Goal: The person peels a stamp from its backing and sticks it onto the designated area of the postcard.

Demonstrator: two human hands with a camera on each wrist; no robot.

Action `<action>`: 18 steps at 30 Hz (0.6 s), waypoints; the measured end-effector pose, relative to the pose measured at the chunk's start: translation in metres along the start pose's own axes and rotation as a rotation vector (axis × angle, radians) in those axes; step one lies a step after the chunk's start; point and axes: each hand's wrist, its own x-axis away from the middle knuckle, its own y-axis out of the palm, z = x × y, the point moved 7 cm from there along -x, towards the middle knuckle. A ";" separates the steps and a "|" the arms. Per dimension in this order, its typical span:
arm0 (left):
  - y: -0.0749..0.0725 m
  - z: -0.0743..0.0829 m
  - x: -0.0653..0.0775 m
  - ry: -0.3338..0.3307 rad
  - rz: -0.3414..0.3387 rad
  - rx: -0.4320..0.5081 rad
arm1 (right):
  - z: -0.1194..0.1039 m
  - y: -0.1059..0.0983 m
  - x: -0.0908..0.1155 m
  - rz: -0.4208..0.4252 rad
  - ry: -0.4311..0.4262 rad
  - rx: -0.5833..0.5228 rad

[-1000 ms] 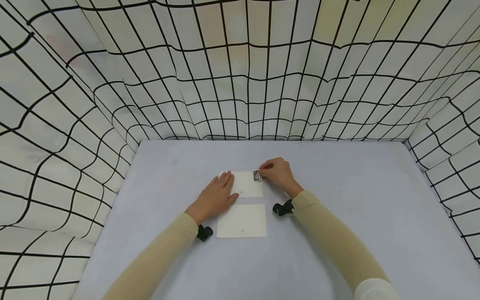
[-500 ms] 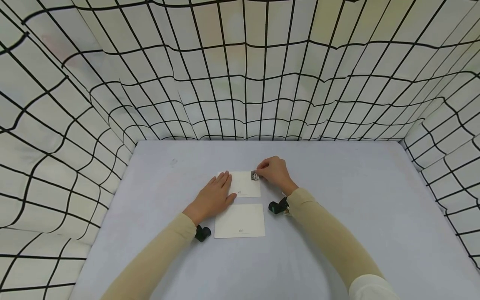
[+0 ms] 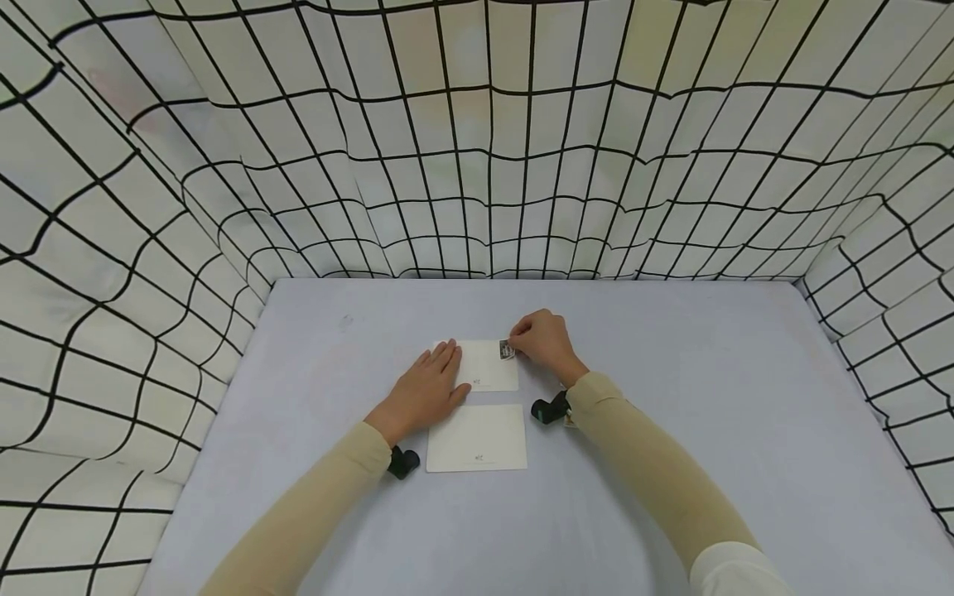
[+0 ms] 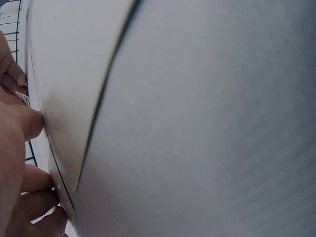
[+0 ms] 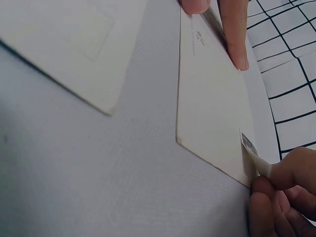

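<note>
A white envelope (image 3: 484, 366) lies flat on the table. My left hand (image 3: 426, 389) rests on its left side with the fingers extended. At the envelope's top right corner, my right hand (image 3: 547, 343) pinches a small dark-printed stamp (image 3: 507, 349) between thumb and fingertips. In the right wrist view, the stamp (image 5: 253, 152) stands tilted up from the envelope (image 5: 215, 108), its outer edge between the fingers (image 5: 284, 173). Nearer my body lies a second white envelope (image 3: 477, 439), with a small mark near its lower edge.
Beneath the right wrist, beside its black wrist camera (image 3: 550, 408), a small piece (image 3: 570, 420) is mostly hidden by the sleeve. Another black wrist camera (image 3: 404, 463) sits under the left wrist. White walls with a black grid (image 3: 477, 182) enclose the pale table (image 3: 671, 348).
The right wrist has shifted slightly left, showing more of the small piece under it. The stamp stays pinched over the same corner; the left hand keeps its place on the envelope.
</note>
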 end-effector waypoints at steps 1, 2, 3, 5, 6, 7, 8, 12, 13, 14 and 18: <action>0.000 0.000 0.000 -0.002 -0.001 0.000 | 0.000 0.000 0.000 0.001 0.002 0.004; 0.000 0.000 0.000 -0.003 -0.002 0.000 | 0.000 0.001 -0.001 0.002 0.003 0.010; 0.000 0.000 0.000 -0.004 -0.005 -0.002 | 0.000 0.001 -0.001 0.003 0.003 0.015; 0.000 0.000 0.000 -0.003 -0.001 -0.004 | -0.001 0.000 -0.002 0.007 0.000 0.027; 0.000 0.000 0.000 -0.001 0.001 -0.006 | -0.001 0.000 -0.002 0.007 -0.002 0.032; 0.000 0.000 0.000 -0.001 0.003 -0.006 | -0.002 0.000 -0.003 0.008 -0.005 0.036; 0.000 0.000 0.000 0.000 0.007 -0.005 | -0.002 0.000 -0.003 0.006 -0.007 0.040; -0.002 0.001 0.001 0.009 0.016 -0.009 | -0.005 -0.001 -0.004 -0.004 -0.008 0.056; -0.002 0.001 0.001 0.012 0.019 -0.008 | -0.005 -0.001 -0.004 -0.009 -0.004 0.063; -0.002 0.002 0.001 0.015 0.019 -0.009 | -0.006 -0.001 -0.004 -0.016 0.000 0.072; -0.003 0.002 0.001 0.019 0.019 -0.009 | -0.007 -0.002 -0.005 -0.051 0.031 0.103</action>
